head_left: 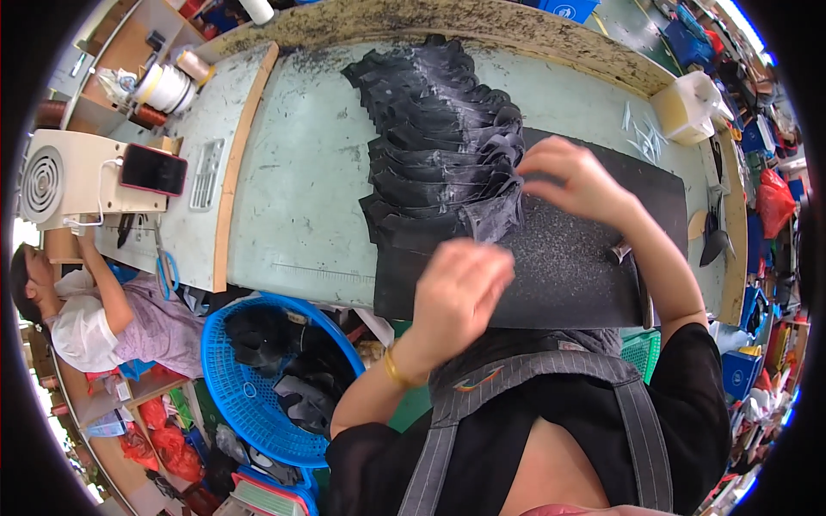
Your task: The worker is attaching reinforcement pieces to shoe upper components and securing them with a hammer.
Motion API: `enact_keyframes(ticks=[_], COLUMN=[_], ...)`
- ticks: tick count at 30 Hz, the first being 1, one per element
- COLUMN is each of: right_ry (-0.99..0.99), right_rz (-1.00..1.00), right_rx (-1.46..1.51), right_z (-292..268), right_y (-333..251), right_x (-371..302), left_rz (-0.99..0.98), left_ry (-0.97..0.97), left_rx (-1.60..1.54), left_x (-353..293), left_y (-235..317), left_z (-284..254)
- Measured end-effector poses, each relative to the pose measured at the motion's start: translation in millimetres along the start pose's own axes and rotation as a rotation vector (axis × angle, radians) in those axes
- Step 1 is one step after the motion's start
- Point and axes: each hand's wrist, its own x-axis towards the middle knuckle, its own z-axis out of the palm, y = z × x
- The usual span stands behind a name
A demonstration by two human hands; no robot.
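A long row of overlapping black, leather-like cut pieces runs away from me across the workbench, with pale dust streaked along its middle. The nearest piece, greyer than the others, lies at the row's front end. My right hand reaches in from the right, its thumb and fingertips closed at the curled right edge of the front pieces. Just in front of the row, my left hand hovers over a dark board with its fingers curled; motion blurs them, so whether they hold anything is unclear.
Pale crumbs litter the dark board, and a small metal cylinder lies at its right. A blue basket with black pieces stands left of me. At the back right is a yellowish jug. Another person sits at far left, near blue-handled scissors.
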Motion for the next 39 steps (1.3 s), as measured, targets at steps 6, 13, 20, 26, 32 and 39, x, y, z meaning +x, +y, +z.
enact_keyframes(ticks=[6, 13, 20, 26, 32, 39], right_ry=[0.111, 0.086, 0.073, 0.165, 0.194, -0.091], right_rz=[-0.030, -0.126, 0.218, -0.007, 0.591, 0.731], right_rx=[-0.145, -0.116, 0.191, 0.167, -0.585, -0.627], right_z=[38.3, 41.8, 95.2, 47.3, -63.8, -104.8], right_y=[-10.9, -50.4, -20.4, -14.4, 143.7, 242.7], right_x=[-12.1, -31.5, 1.3, -37.4, -96.1, -136.6], left_rz=[0.035, 0.116, -0.136, -0.100, -0.511, -0.433], left_ry=[-0.076, -0.038, 0.268, 0.492, -0.272, -0.597], left_rx=[0.564, 0.587, -0.456, -0.304, -0.250, -0.273], left_x=[21.2, 17.2, -4.0, -12.1, -12.0, -3.6], left_y=[-32.1, -43.9, -37.8, 73.6, 77.4, 67.6], left_z=[32.3, 30.2, -42.0, -103.4, 20.2, 98.2])
